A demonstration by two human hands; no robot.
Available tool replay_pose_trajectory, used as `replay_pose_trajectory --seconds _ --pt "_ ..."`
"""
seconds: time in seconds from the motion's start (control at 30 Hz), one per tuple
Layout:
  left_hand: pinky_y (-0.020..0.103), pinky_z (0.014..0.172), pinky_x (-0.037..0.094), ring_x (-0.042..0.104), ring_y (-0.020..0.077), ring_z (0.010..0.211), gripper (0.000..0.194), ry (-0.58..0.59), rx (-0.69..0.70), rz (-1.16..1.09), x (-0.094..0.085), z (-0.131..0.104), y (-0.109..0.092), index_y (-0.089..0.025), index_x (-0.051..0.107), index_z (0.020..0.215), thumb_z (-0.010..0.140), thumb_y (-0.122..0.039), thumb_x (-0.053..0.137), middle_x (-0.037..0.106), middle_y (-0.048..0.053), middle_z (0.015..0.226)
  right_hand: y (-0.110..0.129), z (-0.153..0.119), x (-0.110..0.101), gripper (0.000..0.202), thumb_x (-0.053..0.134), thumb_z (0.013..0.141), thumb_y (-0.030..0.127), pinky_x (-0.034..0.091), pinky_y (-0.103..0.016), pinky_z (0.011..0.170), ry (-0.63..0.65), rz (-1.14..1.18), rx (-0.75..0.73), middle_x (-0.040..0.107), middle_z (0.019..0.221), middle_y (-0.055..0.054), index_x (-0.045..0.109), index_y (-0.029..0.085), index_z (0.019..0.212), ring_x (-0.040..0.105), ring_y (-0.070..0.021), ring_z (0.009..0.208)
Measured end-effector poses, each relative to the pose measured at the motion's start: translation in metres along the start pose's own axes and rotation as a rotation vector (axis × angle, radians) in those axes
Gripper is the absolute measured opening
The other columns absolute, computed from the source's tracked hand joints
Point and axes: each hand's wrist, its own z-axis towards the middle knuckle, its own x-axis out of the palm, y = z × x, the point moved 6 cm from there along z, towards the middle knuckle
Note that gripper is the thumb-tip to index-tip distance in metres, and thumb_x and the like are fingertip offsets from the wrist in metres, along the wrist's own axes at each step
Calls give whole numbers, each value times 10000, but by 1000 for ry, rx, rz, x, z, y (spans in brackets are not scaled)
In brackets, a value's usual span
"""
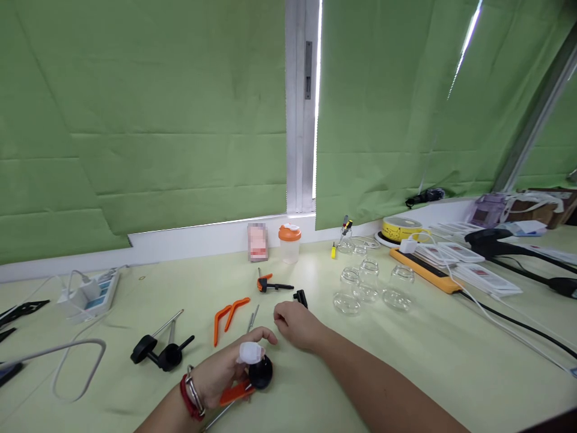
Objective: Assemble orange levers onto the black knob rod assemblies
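My left hand (225, 370), with a red band and a metal bracelet at the wrist, is wrapped round a part with an orange handle (235, 393), a round black knob (260, 373) and a whitish cap (251, 353). A thin metal rod runs below it. My right hand (295, 323) is curled on the table, its fingertips mostly hidden, close beside a small black piece (300, 297). Two bent orange handles (228, 316) and thin metal pins (253, 319) lie ahead of my left hand. Further back is a black and orange clamp part (270, 285).
Black parts with rods (162, 353) lie at the left, near a power strip (97, 294) and white cables. Glass jars (369, 279) stand at the right. Behind are an orange-lidded cup (289, 243), a yellow tape roll (400, 229) and an orange power strip (424, 270).
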Motion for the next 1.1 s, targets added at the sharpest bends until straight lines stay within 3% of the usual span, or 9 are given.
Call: replay_pose_trajectory --seconds 0.17,0.3,0.4,0.53,0.7,0.93,1.1 --pt "195 453 400 398 104 543 366 -13 -9 -17 -7 0 4 -271 523 1086 730 -356 523 426 -27 705 -12 2 4 140 572 726 169 380 -213 559 -96 586 91 612 699 -1 639 156 848 501 -91 584" --pt "197 441 408 416 117 539 367 -23 -1 -43 -11 2 6 -266 544 1102 754 -378 515 377 -37 641 -8 1 6 185 691 640 223 429 -256 590 -29 972 197 617 641 3 663 137 801 523 -93 548" --pt "218 447 433 449 135 544 472 -20 12 -78 -9 3 5 -263 521 1184 738 -418 535 352 -49 606 8 -3 2 224 750 596 268 415 -259 575 55 1123 144 615 605 4 670 123 746 530 -96 545" --pt "220 447 439 475 140 535 598 -44 12 -111 -10 4 6 -272 460 1278 713 -439 564 351 -58 595 27 -11 1 225 759 616 275 427 -269 604 217 1177 23 645 650 -19 696 114 760 536 -95 579" --pt "227 453 451 489 136 522 642 -43 2 -120 -10 4 7 -275 417 1324 720 -432 566 377 -59 598 26 -12 0 206 768 620 265 437 -271 605 208 1167 29 634 630 -7 702 119 750 531 -94 579" --pt "217 452 458 486 152 564 621 -57 24 -105 -12 5 6 -262 436 1305 714 -404 562 305 -70 544 33 -13 -2 213 785 610 255 432 -250 565 219 1217 -11 662 677 -19 735 134 778 527 -84 566" --pt "222 460 452 500 145 603 521 -17 44 -89 -10 6 5 -245 521 1196 706 -415 568 459 -21 692 37 -16 -2 293 811 563 278 459 -273 618 285 1223 1 675 705 -21 741 132 807 561 -94 576"
